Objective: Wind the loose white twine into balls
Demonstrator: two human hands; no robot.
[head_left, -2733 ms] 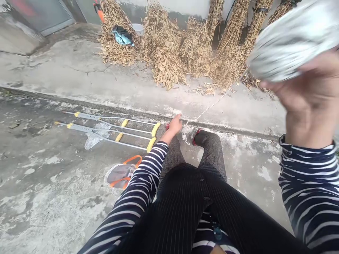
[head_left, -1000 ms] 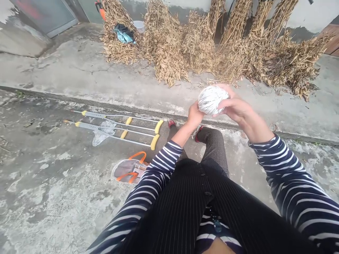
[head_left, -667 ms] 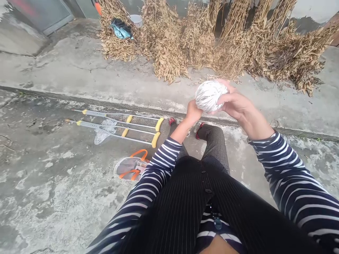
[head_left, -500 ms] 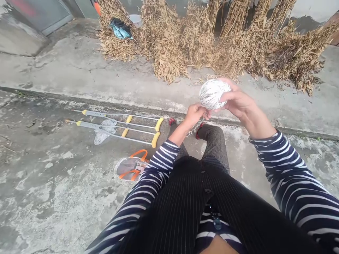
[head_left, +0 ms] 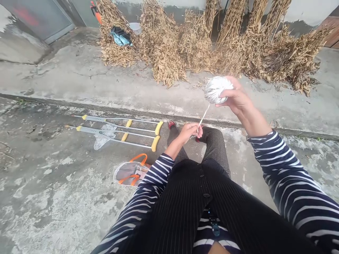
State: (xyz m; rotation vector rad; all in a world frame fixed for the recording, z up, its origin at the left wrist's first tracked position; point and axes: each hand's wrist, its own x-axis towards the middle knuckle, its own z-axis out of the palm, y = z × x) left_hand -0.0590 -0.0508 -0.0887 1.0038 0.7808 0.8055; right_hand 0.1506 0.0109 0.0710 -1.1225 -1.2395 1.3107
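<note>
A round ball of white cord (head_left: pixel 216 90) with thin dark lines sits in my right hand (head_left: pixel 238 100), its fingers curled round the right side. From the underside of the ball a single white strand (head_left: pixel 203 117) runs taut, down and to the left. Its lower end is pinched by my left hand (head_left: pixel 191 132), which is closed in front of my knees. The fingertips of my right hand behind the ball are partly hidden.
Two crutches with yellow pads (head_left: pixel 157 127) lie on the concrete at left, over a clear plastic sheet (head_left: pixel 102 140). A mesh bag with orange handles (head_left: pixel 124 173) is nearer me. Dried plant bundles (head_left: pixel 169 53) lean along the wall beyond a low step (head_left: pixel 148 114).
My left hand has moved down and left, away from the ball, and a length of strand now stretches between my hands. The ball has shifted slightly right.
</note>
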